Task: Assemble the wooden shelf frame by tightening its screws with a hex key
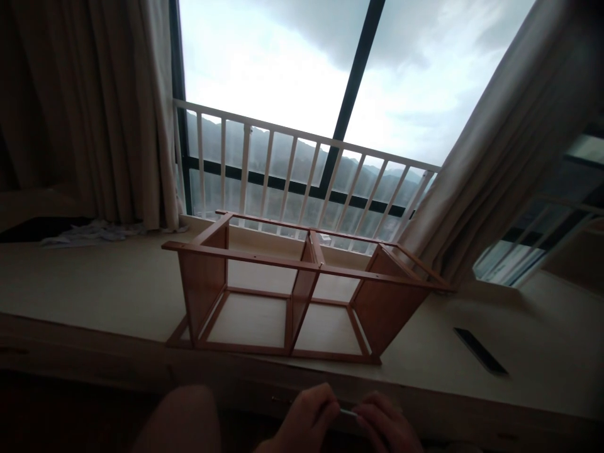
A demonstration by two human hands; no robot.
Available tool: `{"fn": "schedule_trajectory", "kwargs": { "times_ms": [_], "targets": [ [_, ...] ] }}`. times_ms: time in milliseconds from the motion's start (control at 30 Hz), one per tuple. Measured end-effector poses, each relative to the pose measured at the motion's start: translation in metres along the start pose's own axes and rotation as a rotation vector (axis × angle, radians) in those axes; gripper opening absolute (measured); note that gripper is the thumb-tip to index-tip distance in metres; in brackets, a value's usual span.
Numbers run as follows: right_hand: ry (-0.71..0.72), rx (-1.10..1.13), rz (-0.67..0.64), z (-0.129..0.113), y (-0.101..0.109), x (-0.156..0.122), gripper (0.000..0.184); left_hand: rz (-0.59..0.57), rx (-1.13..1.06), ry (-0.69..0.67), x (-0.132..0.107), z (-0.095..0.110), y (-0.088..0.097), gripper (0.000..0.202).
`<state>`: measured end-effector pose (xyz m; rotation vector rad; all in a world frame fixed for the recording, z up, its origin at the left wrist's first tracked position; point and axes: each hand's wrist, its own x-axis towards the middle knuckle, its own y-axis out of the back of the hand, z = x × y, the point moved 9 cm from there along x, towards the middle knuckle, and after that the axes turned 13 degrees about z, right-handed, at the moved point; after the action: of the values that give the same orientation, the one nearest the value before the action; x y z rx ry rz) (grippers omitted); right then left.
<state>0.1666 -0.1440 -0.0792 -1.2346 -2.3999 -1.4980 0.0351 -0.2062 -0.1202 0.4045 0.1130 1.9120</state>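
Observation:
Both my hands are low at the bottom edge of the view, close together. My left hand [306, 418] and my right hand [384, 425] each pinch an end of a small thin pale part [348, 413] held between them; I cannot make out what it is. Beyond them, on the wide pale window ledge [94, 283], lies a partly built brown wooden frame [292, 296] with a middle divider and open panels. My knee [182, 418] shows at the lower left.
A dark flat strip [480, 351] lies on the ledge to the right of the frame. Crumpled paper or plastic [94, 233] sits at the far left by the curtain [117, 113]. A white railing [302, 170] stands behind the window glass. Another curtain [500, 145] hangs at right.

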Motion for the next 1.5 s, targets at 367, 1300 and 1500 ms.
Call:
{"fn": "schedule_trajectory", "kwargs": {
  "times_ms": [367, 1300, 1500],
  "targets": [
    [0.375, -0.192, 0.149, -0.084, 0.090, 0.056, 0.014, 0.287, -0.150, -0.433, 0.046, 0.089, 0.046, 0.027],
    [0.865, -0.734, -0.237, -0.205, 0.097, 0.263, 0.017, 0.495, -0.217, -0.610, 0.167, 0.110, 0.156, 0.042],
    [0.876, -0.751, -0.247, -0.203, 0.091, 0.264, 0.018, 0.466, -0.243, -0.504, 0.165, 0.114, 0.150, 0.023]
  ]
}}
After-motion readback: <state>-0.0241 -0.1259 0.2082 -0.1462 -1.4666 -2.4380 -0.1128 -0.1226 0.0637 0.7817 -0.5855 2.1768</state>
